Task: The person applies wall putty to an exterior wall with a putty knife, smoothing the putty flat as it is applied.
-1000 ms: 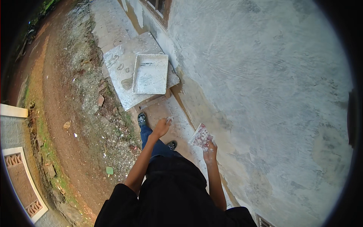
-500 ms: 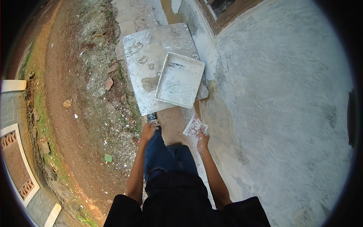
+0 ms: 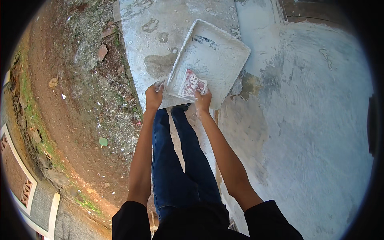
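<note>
My right hand (image 3: 203, 101) grips a red putty scraper (image 3: 192, 85) with a flat, flared blade smeared with white. The scraper is over the near left part of a shallow square tray (image 3: 240, 46), whose inside is coated in whitish residue. Beside the tray's near left corner, my left hand (image 3: 153, 97) is closed with its fingers curled; a small greyish thing shows at the fingertips, too unclear to name. Under the tray lies a stained, pale grey board (image 3: 136, 44), and both hands are at its near edge.
A grey, plaster-smeared wall surface (image 3: 304, 120) fills the right side. To the left runs bare reddish ground (image 3: 76, 116) with stones, white flecks and a small green piece (image 3: 103, 141). My legs in blue jeans (image 3: 176, 160) stand just short of the board.
Both hands have moved forward to the board, and the scraper has come from beside the tray to over it. The view has moved closer to the tray.
</note>
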Available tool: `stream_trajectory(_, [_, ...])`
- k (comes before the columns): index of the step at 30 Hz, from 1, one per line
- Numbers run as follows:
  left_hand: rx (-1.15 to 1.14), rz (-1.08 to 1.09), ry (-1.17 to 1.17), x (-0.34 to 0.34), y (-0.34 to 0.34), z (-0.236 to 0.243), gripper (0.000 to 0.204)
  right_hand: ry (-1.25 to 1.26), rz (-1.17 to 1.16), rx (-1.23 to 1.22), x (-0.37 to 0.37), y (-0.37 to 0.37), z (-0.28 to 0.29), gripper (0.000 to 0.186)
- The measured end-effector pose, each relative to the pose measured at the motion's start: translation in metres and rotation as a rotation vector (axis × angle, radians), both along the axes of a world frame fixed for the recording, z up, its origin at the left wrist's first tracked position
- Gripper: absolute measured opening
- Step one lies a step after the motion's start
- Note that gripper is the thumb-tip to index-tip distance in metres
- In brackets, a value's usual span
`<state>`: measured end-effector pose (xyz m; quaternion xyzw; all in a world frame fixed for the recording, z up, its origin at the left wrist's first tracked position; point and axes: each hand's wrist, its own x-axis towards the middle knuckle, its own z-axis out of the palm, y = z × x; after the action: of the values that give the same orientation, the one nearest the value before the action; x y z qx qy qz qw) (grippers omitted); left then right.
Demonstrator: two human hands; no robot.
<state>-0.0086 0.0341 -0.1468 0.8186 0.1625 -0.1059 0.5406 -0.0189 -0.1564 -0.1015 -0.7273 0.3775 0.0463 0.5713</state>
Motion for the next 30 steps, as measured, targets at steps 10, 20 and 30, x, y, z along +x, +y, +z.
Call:
stream_trajectory(10, [0.030,0.116,0.049,-0.013,-0.015,-0.015,0.021,0.074,-0.019,-0.179,0.006,0.013,-0.049,0.027])
stream_trajectory(20, [0.017,0.126,0.140,-0.017,-0.004,-0.022,0.019,-0.038,0.100,-0.110,0.007,0.019,-0.039,0.026])
stream_trajectory(30, [-0.044,0.067,0.158,-0.010,0.004,-0.021,0.020,0.085,0.021,-0.053,0.007,0.036,-0.030,0.031])
